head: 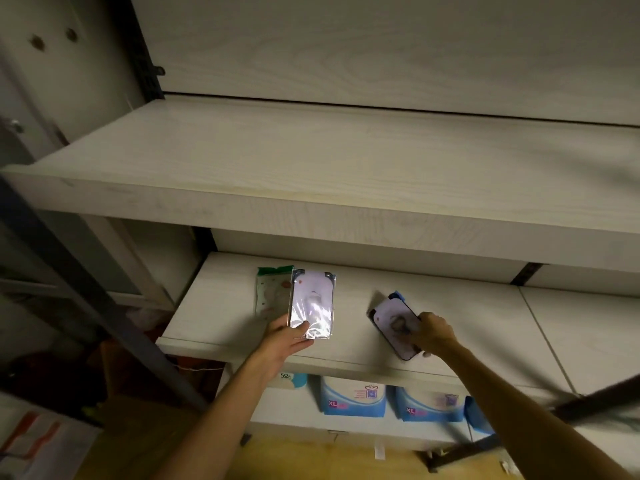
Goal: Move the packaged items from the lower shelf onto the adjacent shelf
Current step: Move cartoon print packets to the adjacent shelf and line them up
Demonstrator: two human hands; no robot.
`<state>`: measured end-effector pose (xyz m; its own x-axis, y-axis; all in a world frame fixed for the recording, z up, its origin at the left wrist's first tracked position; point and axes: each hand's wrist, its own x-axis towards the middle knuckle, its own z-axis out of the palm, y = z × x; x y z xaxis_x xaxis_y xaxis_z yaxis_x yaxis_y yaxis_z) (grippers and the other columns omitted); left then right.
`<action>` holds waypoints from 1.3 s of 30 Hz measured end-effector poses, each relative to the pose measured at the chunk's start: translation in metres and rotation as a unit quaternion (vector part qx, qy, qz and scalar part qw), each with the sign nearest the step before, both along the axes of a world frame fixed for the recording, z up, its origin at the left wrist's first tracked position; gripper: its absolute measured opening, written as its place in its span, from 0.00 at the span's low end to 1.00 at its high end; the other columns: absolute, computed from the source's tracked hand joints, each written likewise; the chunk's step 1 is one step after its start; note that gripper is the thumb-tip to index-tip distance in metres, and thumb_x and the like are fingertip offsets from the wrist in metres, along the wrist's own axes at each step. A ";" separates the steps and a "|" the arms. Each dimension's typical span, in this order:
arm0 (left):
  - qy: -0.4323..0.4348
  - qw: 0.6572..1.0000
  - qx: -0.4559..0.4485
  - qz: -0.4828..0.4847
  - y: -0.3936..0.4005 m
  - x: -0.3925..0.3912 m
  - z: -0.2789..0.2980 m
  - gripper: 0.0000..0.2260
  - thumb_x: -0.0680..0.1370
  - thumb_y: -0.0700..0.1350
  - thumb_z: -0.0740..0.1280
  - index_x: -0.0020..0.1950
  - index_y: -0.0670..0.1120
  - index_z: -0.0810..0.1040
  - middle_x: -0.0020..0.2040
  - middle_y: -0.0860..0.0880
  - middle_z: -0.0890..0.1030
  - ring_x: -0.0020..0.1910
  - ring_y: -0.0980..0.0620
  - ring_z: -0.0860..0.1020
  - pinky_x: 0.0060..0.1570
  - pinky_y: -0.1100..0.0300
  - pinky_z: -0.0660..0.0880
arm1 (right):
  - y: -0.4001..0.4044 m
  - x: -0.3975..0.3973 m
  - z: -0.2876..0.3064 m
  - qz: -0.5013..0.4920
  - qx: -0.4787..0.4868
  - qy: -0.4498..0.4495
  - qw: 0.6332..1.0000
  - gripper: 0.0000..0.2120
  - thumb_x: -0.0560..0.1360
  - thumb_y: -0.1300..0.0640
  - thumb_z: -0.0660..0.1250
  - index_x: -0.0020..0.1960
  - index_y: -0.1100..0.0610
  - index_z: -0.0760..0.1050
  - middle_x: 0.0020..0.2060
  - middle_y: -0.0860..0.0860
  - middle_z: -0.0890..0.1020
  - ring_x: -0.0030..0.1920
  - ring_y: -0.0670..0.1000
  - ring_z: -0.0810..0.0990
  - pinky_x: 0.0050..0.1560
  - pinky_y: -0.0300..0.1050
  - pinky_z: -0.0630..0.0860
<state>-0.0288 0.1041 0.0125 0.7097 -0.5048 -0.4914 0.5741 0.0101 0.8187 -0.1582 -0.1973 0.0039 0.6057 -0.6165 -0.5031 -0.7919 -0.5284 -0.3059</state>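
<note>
gripping the near end leaves each flat packet free to lift: a glossy packet [313, 303] is pinched by the left hand [289, 336], a dark-edged packet [396, 325] by the right hand [433, 332] at 3 o'clock. a green-topped packet [272, 289] lies on the lower shelf [221, 306], partly under the glossy one.

Head view, looking down, near shelves [311, 188].

1. L hand [289, 336]: arm reaching fwd, palm up, thumb curled over top, pinching a flat packet [312, 303].
2. R hand [431, 332]: arm extended, knuckles up, fingers curled round a dark-edged packet [394, 323].
</note>
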 end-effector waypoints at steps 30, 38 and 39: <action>-0.088 0.941 -0.083 -0.317 -0.156 -0.273 0.110 0.17 0.78 0.37 0.68 0.66 0.47 0.74 0.58 0.43 0.84 0.58 0.42 0.82 0.46 0.52 0.82 | 0.017 -0.382 0.143 -0.240 0.299 -0.476 0.791 0.14 0.80 0.60 0.63 0.66 0.55 0.73 0.53 0.60 0.85 0.49 0.60 0.85 0.47 0.49 0.81; -0.169 0.927 -0.113 -0.315 -0.250 -0.397 0.167 0.15 0.79 0.38 0.69 0.65 0.45 0.75 0.57 0.42 0.84 0.53 0.41 0.84 0.38 0.56 0.82 | -0.067 -0.497 0.189 -0.213 0.265 -0.523 0.782 0.14 0.80 0.62 0.64 0.65 0.56 0.73 0.52 0.60 0.85 0.44 0.57 0.85 0.39 0.44 0.80; -0.184 0.926 -0.115 -0.308 -0.263 -0.411 0.177 0.14 0.79 0.38 0.68 0.64 0.46 0.76 0.57 0.42 0.84 0.52 0.42 0.84 0.36 0.56 0.82 | -0.079 -0.508 0.197 -0.205 0.260 -0.527 0.783 0.13 0.80 0.62 0.64 0.65 0.56 0.74 0.52 0.60 0.85 0.44 0.58 0.85 0.41 0.48 0.82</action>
<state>-0.4395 -0.1585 0.1897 0.3510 -0.9307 -0.1033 0.2116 -0.0286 0.9769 -0.6660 -0.2761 0.2007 0.6579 -0.7458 -0.1050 -0.0250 0.1177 -0.9927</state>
